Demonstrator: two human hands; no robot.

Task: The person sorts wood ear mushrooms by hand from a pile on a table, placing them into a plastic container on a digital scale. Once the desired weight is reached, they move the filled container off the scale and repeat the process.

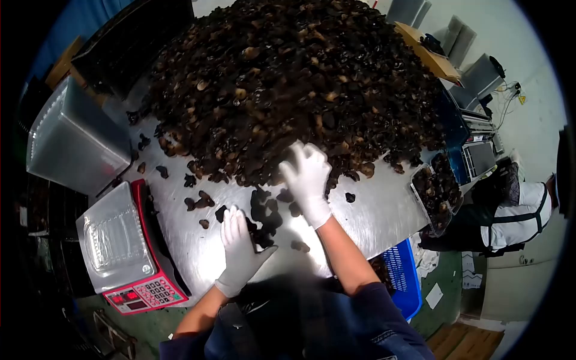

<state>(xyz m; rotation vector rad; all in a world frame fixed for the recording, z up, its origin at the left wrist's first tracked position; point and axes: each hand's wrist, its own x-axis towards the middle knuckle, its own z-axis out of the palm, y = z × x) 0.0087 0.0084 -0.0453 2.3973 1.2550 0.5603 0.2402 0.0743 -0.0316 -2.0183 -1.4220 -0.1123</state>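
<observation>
A big heap of dark brown wood ear mushrooms (288,90) covers the back of the steel table (372,210). At the heap's front edge is my right hand (307,177), in a white glove, its fingers bent and spread at the mushrooms; nothing shows in its grasp. My left hand (242,252), also gloved in white, lies low over the table, fingers stretched out and thumb apart. Loose mushroom pieces (264,210) are scattered between the two hands, some close beside the left fingers.
On the left stand a red-framed digital scale (144,294) bearing a clear plastic tray (114,234), and a stack of clear trays (78,138). To the right are a filled clear box (438,192), a blue basket (405,279) below table level, and another person (516,216).
</observation>
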